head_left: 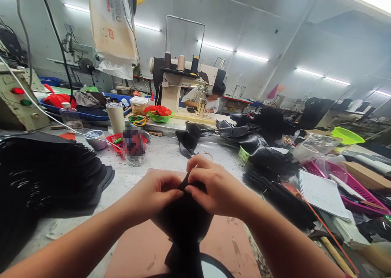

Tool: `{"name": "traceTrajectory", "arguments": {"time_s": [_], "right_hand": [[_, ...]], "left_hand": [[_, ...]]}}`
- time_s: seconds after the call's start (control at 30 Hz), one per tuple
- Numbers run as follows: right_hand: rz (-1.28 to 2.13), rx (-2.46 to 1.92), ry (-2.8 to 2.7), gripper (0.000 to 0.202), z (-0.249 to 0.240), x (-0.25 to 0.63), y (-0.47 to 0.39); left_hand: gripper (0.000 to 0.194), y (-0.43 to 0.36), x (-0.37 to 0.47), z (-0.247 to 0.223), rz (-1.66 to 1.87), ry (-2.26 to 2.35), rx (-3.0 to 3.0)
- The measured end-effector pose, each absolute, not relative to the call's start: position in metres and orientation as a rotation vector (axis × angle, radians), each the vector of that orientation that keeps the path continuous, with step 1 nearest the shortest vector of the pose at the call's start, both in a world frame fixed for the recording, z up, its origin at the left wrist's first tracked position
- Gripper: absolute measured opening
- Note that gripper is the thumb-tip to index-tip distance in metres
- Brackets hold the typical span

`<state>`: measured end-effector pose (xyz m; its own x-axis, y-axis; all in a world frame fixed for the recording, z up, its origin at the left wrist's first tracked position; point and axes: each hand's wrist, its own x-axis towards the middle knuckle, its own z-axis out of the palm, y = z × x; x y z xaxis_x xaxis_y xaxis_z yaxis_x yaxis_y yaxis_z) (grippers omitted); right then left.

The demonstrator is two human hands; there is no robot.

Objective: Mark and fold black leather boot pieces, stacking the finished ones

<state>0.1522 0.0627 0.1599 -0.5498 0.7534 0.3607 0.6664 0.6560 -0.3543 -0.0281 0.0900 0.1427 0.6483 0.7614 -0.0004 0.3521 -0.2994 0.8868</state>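
A black piece of material (186, 221) hangs over a pinkish board (137, 245) in front of me. My left hand (161, 190) pinches its top edge between thumb and fingers. Right beside it, my right hand (207, 184) grips the same edge, thumb below and fingers above. The two thumbs nearly meet. At the bottom, a dark curved edge surrounds a pale area (214, 268); what it belongs to is unclear.
Stacked black pieces (49, 176) fill the left side. Black material (262, 151), a notebook (324, 194), a magenta basket (351, 200) and a hammer handle (336, 255) lie right. Beyond stand a cup (115, 117) and a sewing machine (171, 94), with a person (195, 96) behind.
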Motion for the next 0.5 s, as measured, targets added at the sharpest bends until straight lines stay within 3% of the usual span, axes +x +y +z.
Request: {"name": "traceTrajectory", "arguments": {"time_s": [0.5], "right_hand": [[0.293, -1.124, -2.425, 0.005, 0.157, 0.149, 0.066]], "left_hand": [[0.013, 0.100, -0.026, 0.141, 0.432, 0.968, 2.115]]}}
